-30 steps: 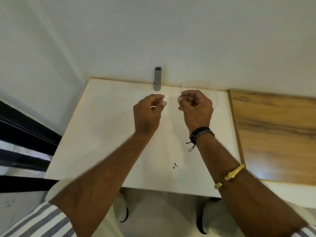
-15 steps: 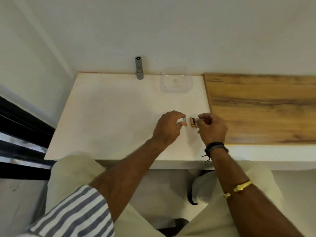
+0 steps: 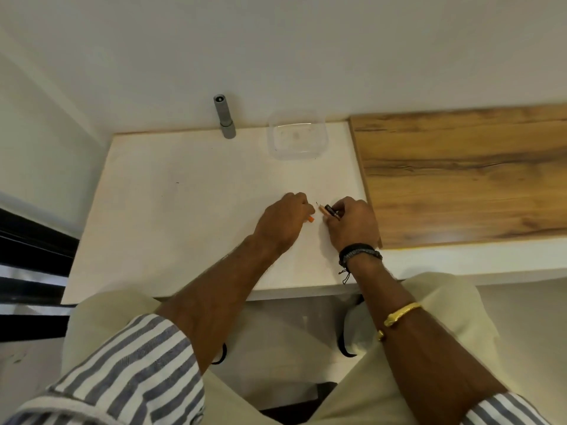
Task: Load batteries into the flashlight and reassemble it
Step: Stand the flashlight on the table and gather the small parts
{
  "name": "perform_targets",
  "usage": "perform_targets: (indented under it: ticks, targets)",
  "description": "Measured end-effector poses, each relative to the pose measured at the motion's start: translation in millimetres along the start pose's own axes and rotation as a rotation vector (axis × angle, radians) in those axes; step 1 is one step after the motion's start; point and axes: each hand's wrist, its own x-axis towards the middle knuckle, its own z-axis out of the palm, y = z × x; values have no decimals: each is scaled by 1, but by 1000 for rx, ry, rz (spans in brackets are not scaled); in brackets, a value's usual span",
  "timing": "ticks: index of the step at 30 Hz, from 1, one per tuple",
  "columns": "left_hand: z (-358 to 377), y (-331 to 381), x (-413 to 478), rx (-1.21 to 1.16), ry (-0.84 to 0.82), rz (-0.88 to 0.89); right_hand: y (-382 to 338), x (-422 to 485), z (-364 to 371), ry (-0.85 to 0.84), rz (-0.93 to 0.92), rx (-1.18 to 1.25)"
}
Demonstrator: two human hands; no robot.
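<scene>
Right hand [image 3: 352, 223] pinches batteries [image 3: 329, 211] | left hand [image 3: 283, 222] closed beside | flashlight [image 3: 225, 116] far.

Plain indoor room, likely a home or small office corner. White tabletop [image 3: 184, 210] pushed against bare white wall [image 3: 306, 56]; wood-grain panel [image 3: 460, 179] along its right edge. Dark window frame [image 3: 30, 256] at left. Pale floor [image 3: 521, 317] below.
</scene>
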Motion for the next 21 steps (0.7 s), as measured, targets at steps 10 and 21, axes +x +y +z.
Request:
perform_targets:
  ticks: [10, 21]
  targets:
    - [1, -19, 3, -92, 86, -21, -5, 11, -3, -47, -63, -62]
    - [-75, -51, 88, -75, 358, -142, -89, 120, -23, 87, -347, -25]
